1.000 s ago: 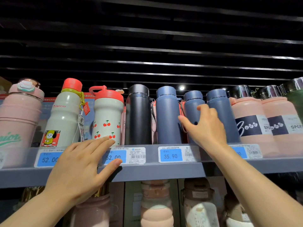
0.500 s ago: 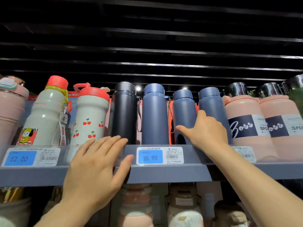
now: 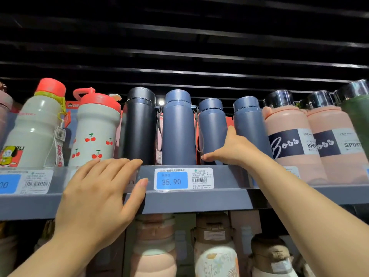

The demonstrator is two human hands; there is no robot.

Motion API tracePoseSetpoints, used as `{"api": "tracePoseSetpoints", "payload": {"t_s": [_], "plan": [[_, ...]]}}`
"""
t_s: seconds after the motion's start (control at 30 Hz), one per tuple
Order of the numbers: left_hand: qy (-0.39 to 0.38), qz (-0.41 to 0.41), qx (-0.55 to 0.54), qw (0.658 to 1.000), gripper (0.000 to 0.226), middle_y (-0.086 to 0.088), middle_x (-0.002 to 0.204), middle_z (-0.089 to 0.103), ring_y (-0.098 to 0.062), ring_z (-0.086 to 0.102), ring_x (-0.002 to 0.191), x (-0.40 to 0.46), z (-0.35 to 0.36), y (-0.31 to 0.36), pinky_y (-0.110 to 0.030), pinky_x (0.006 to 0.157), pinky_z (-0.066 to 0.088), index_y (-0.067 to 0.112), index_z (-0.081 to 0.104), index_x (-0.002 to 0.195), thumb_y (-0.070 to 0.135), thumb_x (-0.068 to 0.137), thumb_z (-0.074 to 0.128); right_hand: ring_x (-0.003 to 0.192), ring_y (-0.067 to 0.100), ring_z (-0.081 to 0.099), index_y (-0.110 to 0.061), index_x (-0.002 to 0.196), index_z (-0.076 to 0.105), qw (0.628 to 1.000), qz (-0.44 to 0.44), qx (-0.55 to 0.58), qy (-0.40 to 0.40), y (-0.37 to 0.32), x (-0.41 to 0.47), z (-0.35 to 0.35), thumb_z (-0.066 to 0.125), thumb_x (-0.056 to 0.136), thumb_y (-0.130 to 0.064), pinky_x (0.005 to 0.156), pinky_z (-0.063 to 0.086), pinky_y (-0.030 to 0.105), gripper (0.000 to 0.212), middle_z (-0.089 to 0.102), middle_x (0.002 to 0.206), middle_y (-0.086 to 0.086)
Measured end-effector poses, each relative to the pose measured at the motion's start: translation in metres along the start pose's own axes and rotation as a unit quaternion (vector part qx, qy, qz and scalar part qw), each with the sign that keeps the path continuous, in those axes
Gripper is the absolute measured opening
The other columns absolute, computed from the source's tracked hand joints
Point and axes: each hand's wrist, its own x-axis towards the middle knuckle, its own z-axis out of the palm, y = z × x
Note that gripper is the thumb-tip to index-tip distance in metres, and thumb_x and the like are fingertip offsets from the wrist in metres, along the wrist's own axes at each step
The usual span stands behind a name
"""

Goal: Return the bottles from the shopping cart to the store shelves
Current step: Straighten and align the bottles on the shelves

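Shelf [image 3: 199, 200] ran grey across the whole width, with a clear price strip along its front edge. Bottles stood upright on it in a row. From the left: a white bottle with a red cap [image 3: 36, 126], a white cherry-print bottle with a red lid [image 3: 95, 132], a black flask [image 3: 139, 124], then three blue flasks, then two pink sport bottles [image 3: 287, 140] with dark labels, and a green one cut off at the right edge.

Right hand [image 3: 233, 150] was at the base of the middle blue flask [image 3: 212, 124], between it and the right blue flask [image 3: 249, 120] — thumb curled round the front of its bottom, fingers hidden behind it, so it was grasping that flask. Flask sat on the shelf, just beside the tall blue flask [image 3: 177, 126] on its left.

Left hand [image 3: 95, 198] lay flat against the shelf's front edge below the black flask — fingers straight and spread, thumb on the strip, holding nothing.

Price tag [image 3: 183, 179] between the hands read 35.90. More bottles sat on the lower shelf, dim and partly hidden.
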Motion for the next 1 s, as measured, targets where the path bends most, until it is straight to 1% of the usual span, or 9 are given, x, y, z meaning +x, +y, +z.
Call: {"api": "tracePoseSetpoints", "payload": {"t_s": [0.13,0.23,0.37,0.53,0.67,0.73,0.87,0.93,1.0], "plan": [[0.005,0.004,0.004,1.000,0.049,-0.004,0.099,0.070,-0.030,0.065,0.089,0.000,0.000,0.001,-0.039,0.089,0.036,0.013,0.070,0.110,0.042,0.089,0.037,0.111,0.030,0.056,-0.010,0.144,0.017,1.000,0.016,0.016,-0.014,0.001,-0.001,-0.003,0.080,0.070,-0.047,0.080,0.043,0.033,0.104,0.054,0.128,0.009],[0.004,0.002,0.004,1.000,0.047,-0.004,0.097,0.070,-0.030,0.064,0.088,0.000,-0.001,0.000,-0.040,0.088,0.037,0.013,0.070,0.109,0.042,0.088,0.038,0.108,0.031,0.057,-0.009,0.131,0.030,0.999,0.030,0.004,0.017,0.001,-0.004,-0.001,0.079,0.068,-0.049,0.075,0.043,0.034,0.089,0.055,0.124,0.009],[-0.004,0.002,0.007,1.000,0.046,-0.004,0.095,0.069,-0.031,0.064,0.088,-0.001,-0.002,0.001,-0.040,0.089,0.036,0.013,0.069,0.107,0.042,0.089,0.038,0.105,0.032,0.057,-0.010,0.125,0.035,0.998,0.037,-0.015,0.045,0.001,-0.011,-0.001,0.075,0.068,-0.051,0.072,0.043,0.034,0.082,0.056,0.119,0.009],[-0.007,0.003,0.006,1.000,0.046,-0.003,0.094,0.068,-0.030,0.064,0.087,-0.001,-0.003,0.001,-0.039,0.088,0.036,0.013,0.069,0.107,0.042,0.089,0.037,0.103,0.029,0.057,-0.013,0.133,0.030,0.999,0.026,-0.013,0.015,-0.001,-0.013,-0.003,0.076,0.067,-0.056,0.075,0.044,0.035,0.091,0.055,0.118,0.006],[-0.004,-0.002,0.003,1.000,0.046,-0.003,0.093,0.068,-0.031,0.064,0.085,0.000,-0.002,0.001,-0.039,0.087,0.036,0.013,0.069,0.106,0.042,0.088,0.038,0.102,0.027,0.058,-0.015,0.142,0.018,0.998,0.016,0.042,-0.034,-0.002,-0.010,-0.006,0.080,0.070,-0.044,0.082,0.048,0.035,0.099,0.054,0.118,0.005],[-0.006,-0.003,0.004,1.000,0.045,-0.003,0.093,0.068,-0.031,0.063,0.084,0.001,-0.003,0.001,-0.039,0.087,0.037,0.013,0.068,0.105,0.042,0.088,0.038,0.099,0.026,0.055,-0.014,0.142,0.018,0.998,0.018,0.052,-0.024,-0.002,-0.013,-0.007,0.080,0.070,-0.042,0.080,0.046,0.035,0.099,0.053,0.120,0.006],[-0.015,-0.002,0.010,1.000,0.044,-0.003,0.091,0.067,-0.031,0.062,0.084,-0.001,-0.004,0.001,-0.040,0.086,0.037,0.013,0.067,0.105,0.041,0.089,0.037,0.090,0.028,0.057,-0.016,0.132,0.025,0.999,0.022,0.013,0.029,-0.001,-0.021,-0.006,0.076,0.067,-0.050,0.078,0.049,0.038,0.090,0.057,0.107,0.004],[-0.017,-0.001,0.012,1.000,0.045,-0.004,0.090,0.066,-0.032,0.062,0.083,-0.001,-0.004,0.001,-0.040,0.086,0.037,0.012,0.067,0.105,0.041,0.088,0.037,0.096,0.028,0.059,-0.017,0.133,0.024,0.999,0.037,-0.002,0.038,-0.001,-0.025,-0.005,0.074,0.065,-0.057,0.077,0.047,0.037,0.094,0.056,0.110,0.004],[-0.018,-0.002,0.013,1.000,0.045,-0.004,0.090,0.067,-0.032,0.062,0.083,0.000,-0.004,0.001,-0.040,0.086,0.036,0.012,0.068,0.105,0.041,0.088,0.037,0.110,0.030,0.056,-0.018,0.138,0.022,0.997,0.046,-0.024,0.061,-0.001,-0.028,-0.003,0.072,0.062,-0.068,0.079,0.043,0.038,0.103,0.051,0.124,0.007]]}}
